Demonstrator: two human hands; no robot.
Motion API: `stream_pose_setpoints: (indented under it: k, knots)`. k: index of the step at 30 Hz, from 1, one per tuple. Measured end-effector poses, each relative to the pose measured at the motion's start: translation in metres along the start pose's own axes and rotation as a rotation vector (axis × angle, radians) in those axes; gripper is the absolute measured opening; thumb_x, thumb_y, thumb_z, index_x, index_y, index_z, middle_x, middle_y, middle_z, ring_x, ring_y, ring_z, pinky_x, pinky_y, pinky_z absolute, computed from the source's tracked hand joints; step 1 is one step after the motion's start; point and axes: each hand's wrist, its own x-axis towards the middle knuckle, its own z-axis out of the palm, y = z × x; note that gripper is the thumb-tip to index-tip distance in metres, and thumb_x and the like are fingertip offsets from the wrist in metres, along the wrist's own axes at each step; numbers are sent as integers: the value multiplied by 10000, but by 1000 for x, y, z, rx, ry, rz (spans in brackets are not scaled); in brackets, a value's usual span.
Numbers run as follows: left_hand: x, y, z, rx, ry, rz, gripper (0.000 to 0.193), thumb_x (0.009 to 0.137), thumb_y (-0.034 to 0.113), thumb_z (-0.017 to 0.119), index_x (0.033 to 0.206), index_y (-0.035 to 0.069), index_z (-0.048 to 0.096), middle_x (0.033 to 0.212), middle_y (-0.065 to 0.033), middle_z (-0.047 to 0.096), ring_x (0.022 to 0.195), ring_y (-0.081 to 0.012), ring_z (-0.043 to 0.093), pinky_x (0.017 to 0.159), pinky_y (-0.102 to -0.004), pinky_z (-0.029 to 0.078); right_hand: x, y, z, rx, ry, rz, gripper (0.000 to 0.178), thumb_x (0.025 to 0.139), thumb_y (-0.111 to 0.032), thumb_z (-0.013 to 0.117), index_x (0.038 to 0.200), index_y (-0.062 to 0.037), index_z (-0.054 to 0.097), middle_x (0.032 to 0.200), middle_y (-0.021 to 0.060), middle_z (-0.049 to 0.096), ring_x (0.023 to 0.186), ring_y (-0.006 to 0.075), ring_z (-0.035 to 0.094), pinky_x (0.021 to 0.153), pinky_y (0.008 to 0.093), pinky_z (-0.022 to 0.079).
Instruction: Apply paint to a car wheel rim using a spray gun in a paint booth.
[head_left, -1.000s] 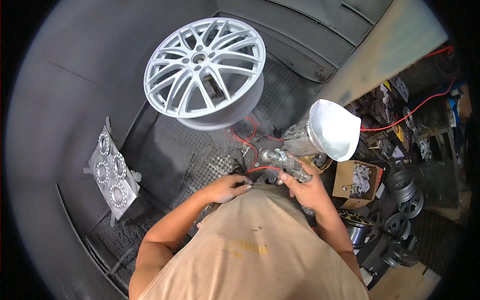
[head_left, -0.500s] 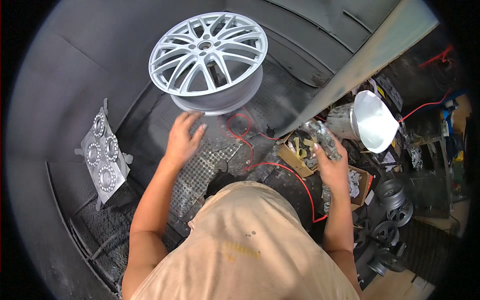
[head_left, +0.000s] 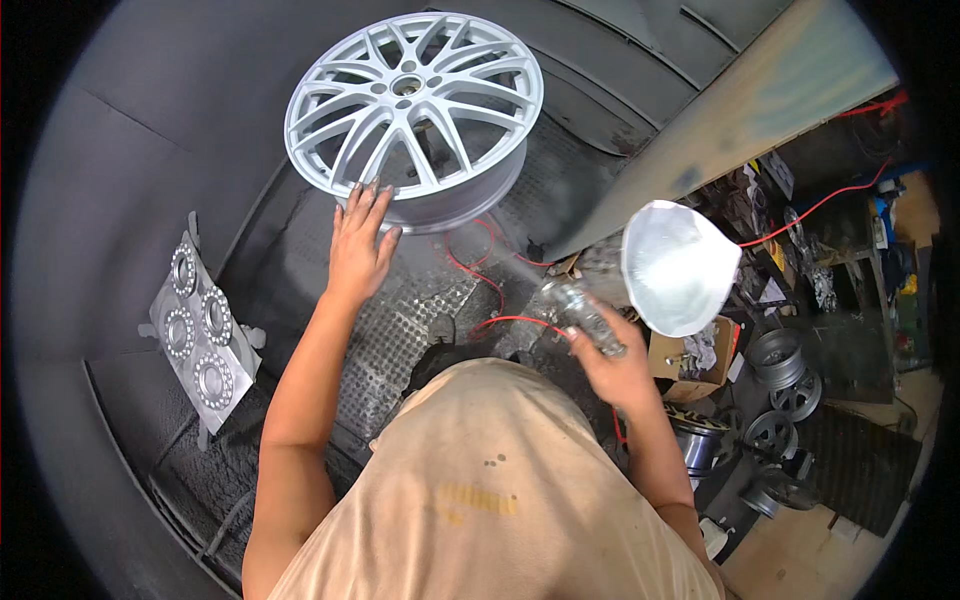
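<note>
A silver-white alloy wheel (head_left: pixel 404 118) with many thin spokes lies face up, slightly tilted, at the upper middle. My left hand (head_left: pixel 358 250) reaches to its near edge with fingers stretched out; the fingertips overlap the rim, and I cannot tell whether they press on it. In my right hand (head_left: pixel 615 365) is a metal spray gun (head_left: pixel 582 312), its nozzle end pointed up and left toward the wheel. A large cup with a pale, shiny face (head_left: pixel 680 268) stands out to the right of the gun. Faint mist shows between the nozzle and the wheel. What supports the wheel is hidden.
A red hose (head_left: pixel 520 319) loops over the dark patterned floor. On the left stands a silver panel (head_left: pixel 205 345) carrying several ring-shaped parts. To the right are a pale upright panel (head_left: pixel 720 125), a cardboard box (head_left: pixel 690 385) and several other wheels (head_left: pixel 778 362).
My left hand has moved up to the wheel's near edge. My right hand has brought the spray gun left and down, with its cup turning. The view has shifted slightly.
</note>
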Motion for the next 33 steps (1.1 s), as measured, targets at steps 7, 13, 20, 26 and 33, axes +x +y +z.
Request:
stream_pose_setpoints:
  k: [7, 13, 20, 26, 33]
  knots:
    - [2, 21, -3, -23, 113, 16, 532, 889, 170, 699, 1406, 152, 576, 1494, -158, 495, 1428, -356, 407, 1182, -514, 301, 6, -15, -35, 23, 281, 83, 502, 938, -147, 698, 1394, 9, 559, 1271, 162, 663, 1154, 235, 618, 1040, 355, 452]
    - [-2, 168, -25, -662, -80, 580, 404, 748, 93, 780, 1149, 126, 739, 1109, -104, 641, 1039, -313, 606, 885, -425, 494, 10, -10, 1, 255, 84, 87, 599, 966, -106, 641, 1524, -64, 428, 1208, 60, 673, 848, 91, 604, 678, 253, 524]
    - [-3, 194, -13, -677, -179, 625, 351, 765, 98, 776, 1113, 137, 758, 1013, -66, 631, 929, -285, 597, 821, -416, 493, -4, 12, 29, 127, 59, -25, 303, 925, -81, 609, 1214, 7, 579, 877, 53, 641, 699, 116, 611, 601, 281, 514]
    - [-20, 185, -9, -887, -327, 396, 405, 716, 158, 849, 1104, 94, 749, 1002, -84, 674, 963, -268, 635, 875, -387, 502, -9, 13, 29, 61, -51, -138, 357, 945, -87, 617, 1288, 0, 571, 939, 55, 659, 704, 103, 595, 601, 281, 512]
    - [14, 72, -22, -462, 168, 118, 544, 828, 131, 719, 1348, 37, 593, 1344, -196, 619, 1263, -365, 574, 1094, -449, 424, -17, -24, 6, 333, -262, 126, 545, 957, -141, 662, 1471, -47, 504, 1019, 32, 690, 794, 117, 614, 768, 284, 526]
